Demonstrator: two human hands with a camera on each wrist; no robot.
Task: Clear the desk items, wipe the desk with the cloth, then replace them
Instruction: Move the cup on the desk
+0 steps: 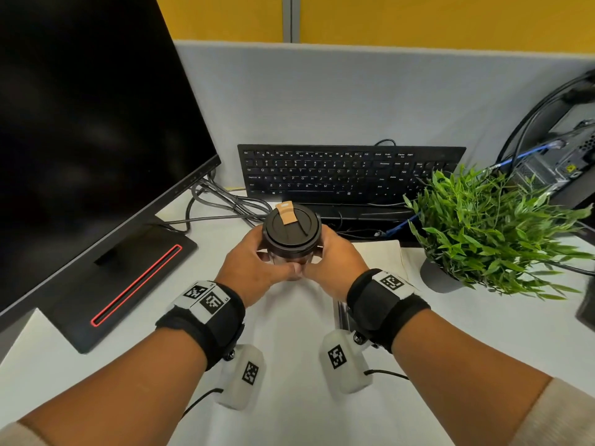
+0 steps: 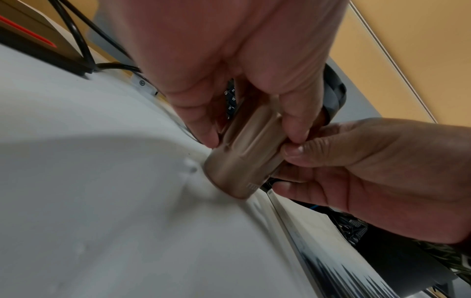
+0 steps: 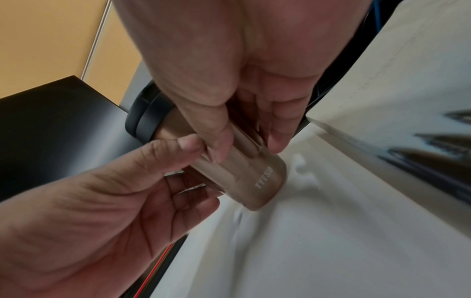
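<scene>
A bronze travel mug with a black lid (image 1: 291, 226) stands upright in the middle of the desk, its base (image 2: 229, 181) pressed into a white cloth (image 1: 299, 320) that wrinkles around it (image 3: 300, 167). My left hand (image 1: 254, 262) grips the mug's left side and my right hand (image 1: 335, 259) grips its right side, thumbs meeting at the front. In the left wrist view my left hand (image 2: 229, 70) curls round the mug, with my right hand (image 2: 356, 171) opposite. The right wrist view shows the mug (image 3: 244, 177) between my right hand (image 3: 242, 80) and left hand (image 3: 89, 211).
A black monitor (image 1: 80, 123) on a stand base (image 1: 128, 268) fills the left. A keyboard (image 1: 338, 172) leans on the grey partition behind the mug. A potted plant (image 1: 483, 230) and computer tower (image 1: 563, 156) stand right. Cables (image 1: 225, 201) and a cream pad (image 1: 380, 255) lie near.
</scene>
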